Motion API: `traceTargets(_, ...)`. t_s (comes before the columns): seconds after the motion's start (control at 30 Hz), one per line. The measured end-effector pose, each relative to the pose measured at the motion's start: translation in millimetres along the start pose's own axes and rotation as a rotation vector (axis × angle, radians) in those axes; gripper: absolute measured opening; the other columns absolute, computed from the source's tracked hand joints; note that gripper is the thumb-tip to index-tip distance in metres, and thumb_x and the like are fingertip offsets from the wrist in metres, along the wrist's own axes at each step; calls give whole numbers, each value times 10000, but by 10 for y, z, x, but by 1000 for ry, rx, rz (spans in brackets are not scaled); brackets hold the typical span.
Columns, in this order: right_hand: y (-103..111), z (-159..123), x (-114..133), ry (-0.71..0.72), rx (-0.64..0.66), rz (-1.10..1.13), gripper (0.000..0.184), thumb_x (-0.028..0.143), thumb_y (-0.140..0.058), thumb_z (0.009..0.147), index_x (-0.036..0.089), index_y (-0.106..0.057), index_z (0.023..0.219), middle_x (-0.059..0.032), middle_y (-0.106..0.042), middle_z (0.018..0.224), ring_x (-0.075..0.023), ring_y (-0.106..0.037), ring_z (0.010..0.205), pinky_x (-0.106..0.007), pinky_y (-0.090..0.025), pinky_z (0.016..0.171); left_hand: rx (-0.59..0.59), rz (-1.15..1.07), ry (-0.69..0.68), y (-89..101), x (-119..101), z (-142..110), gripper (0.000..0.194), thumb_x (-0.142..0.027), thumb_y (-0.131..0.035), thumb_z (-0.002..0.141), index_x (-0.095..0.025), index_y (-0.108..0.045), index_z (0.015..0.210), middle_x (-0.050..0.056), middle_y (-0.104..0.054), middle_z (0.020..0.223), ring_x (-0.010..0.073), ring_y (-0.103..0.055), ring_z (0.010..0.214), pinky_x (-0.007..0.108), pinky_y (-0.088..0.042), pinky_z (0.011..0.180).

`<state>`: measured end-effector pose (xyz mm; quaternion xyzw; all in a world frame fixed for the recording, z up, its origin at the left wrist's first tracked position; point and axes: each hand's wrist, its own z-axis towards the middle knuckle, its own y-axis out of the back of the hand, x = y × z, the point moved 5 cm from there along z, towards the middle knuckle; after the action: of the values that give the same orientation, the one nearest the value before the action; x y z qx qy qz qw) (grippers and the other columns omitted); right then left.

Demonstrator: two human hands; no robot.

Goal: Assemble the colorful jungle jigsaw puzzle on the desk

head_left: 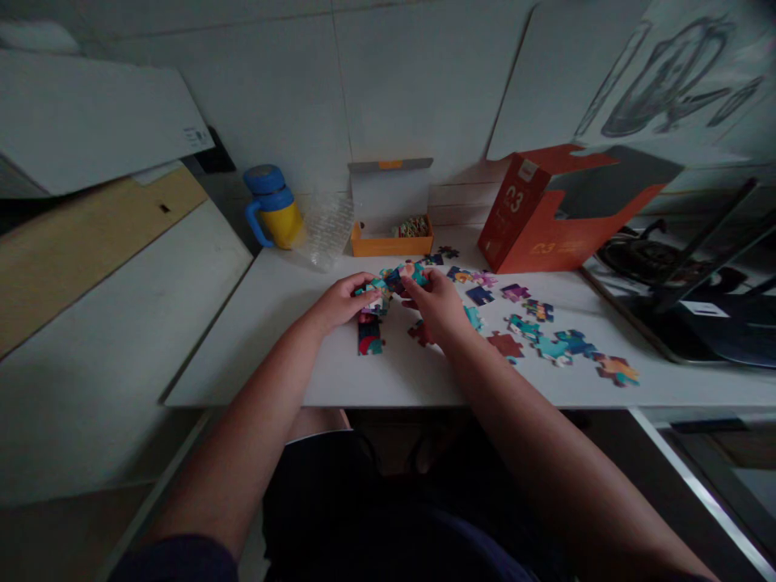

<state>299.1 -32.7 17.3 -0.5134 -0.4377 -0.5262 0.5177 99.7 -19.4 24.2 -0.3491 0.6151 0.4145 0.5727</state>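
Observation:
Joined jigsaw puzzle pieces (369, 330) form a short column on the white table, bending right at the top. My left hand (339, 304) grips the upper left part of this joined strip, thumb and fingers curled at its edge. My right hand (441, 305) pinches a puzzle piece (412, 271) at the strip's upper right end; the fingers partly cover it. A dark red puzzle piece (419, 331) lies just under the right hand. To the right are several loose pieces, among them a brown-red piece (505, 345) and an orange piece (616, 369).
Behind the hands stands an open orange box (393, 245) with small contents. Left of it are crumpled clear plastic (327, 230) and a blue-yellow jug (280, 212). A large orange-red carton (533, 230) stands right, beside a black router-like device (715, 315). White boxes (97, 121) rise at left.

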Motion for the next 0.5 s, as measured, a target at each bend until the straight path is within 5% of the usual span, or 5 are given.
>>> traceTargets(0.33, -11, -11, -33, -28, 9, 10, 425, 585, -808, 856, 240, -615, 1011, -22, -766, 914, -194, -762, 821, -324, -664, 712, 19, 74, 7, 9, 48, 30, 528, -591, -859, 826, -183, -711, 1125, -27, -636, 766, 93, -527, 539, 204, -448, 466)
traceTargets(0.5, 38, 17, -46, -31, -40, 5, 434, 574, -832, 855, 242, -600, 1011, -28, -766, 897, -193, -771, 791, -314, -665, 681, 11, -35, 32, 29, 60, 12, 591, -535, -924, 784, -180, -711, 1207, 28, -706, 938, 124, -631, 685, 228, -545, 561)
